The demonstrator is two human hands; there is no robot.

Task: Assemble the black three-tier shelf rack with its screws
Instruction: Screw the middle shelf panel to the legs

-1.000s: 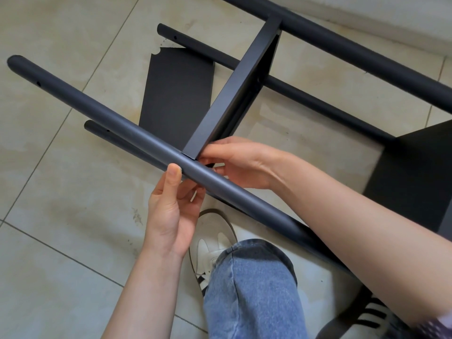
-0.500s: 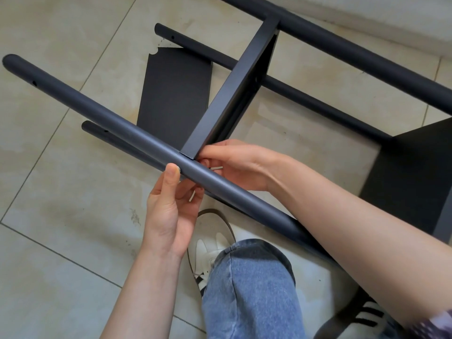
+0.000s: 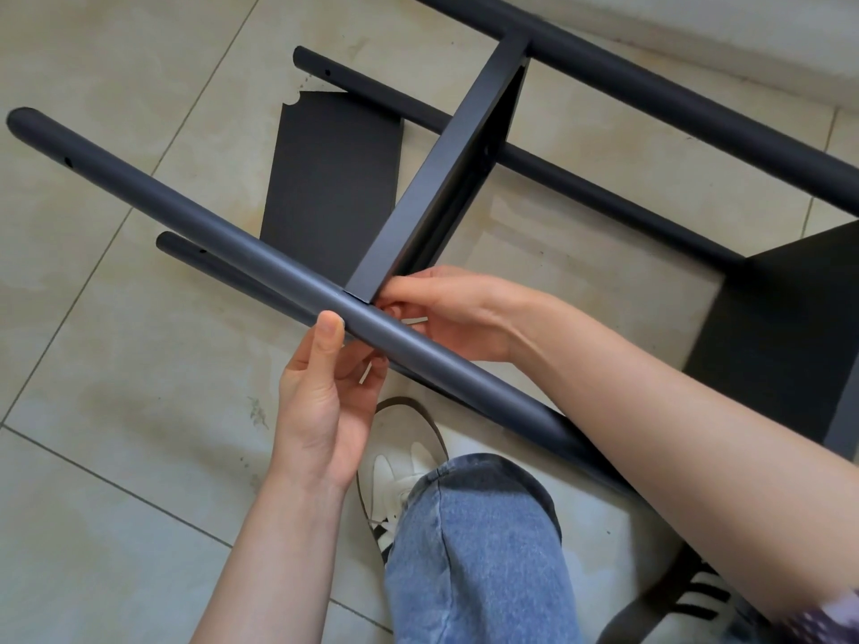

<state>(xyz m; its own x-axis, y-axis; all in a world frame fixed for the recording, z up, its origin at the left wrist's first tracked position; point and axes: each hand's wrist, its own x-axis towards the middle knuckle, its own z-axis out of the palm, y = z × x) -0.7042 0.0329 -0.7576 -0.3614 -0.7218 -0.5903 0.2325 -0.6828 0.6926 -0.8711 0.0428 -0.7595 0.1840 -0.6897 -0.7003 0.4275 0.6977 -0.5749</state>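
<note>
The black rack lies on its side on the tiled floor. A round black post (image 3: 195, 216) runs diagonally from upper left to lower right. A black shelf panel (image 3: 441, 174) meets this post edge-on at its middle. My left hand (image 3: 325, 406) grips the post from below, thumb on top, right at the joint. A thin silvery tool tip (image 3: 366, 373) shows by its fingers. My right hand (image 3: 455, 313) reaches under the post at the joint and pinches a small silvery piece (image 3: 413, 321). The screw itself is hidden behind the post.
Another shelf panel (image 3: 330, 178) lies flat on the floor behind the post. Two more posts (image 3: 581, 183) (image 3: 697, 113) cross the upper right. A dark panel (image 3: 785, 332) stands at the right edge. My jeans knee (image 3: 474, 541) and white shoe (image 3: 404, 457) sit below the post.
Both hands stay at the joint. A silvery tip has come into view under the post near my left fingers and another by my right fingers. The post barely moved.
</note>
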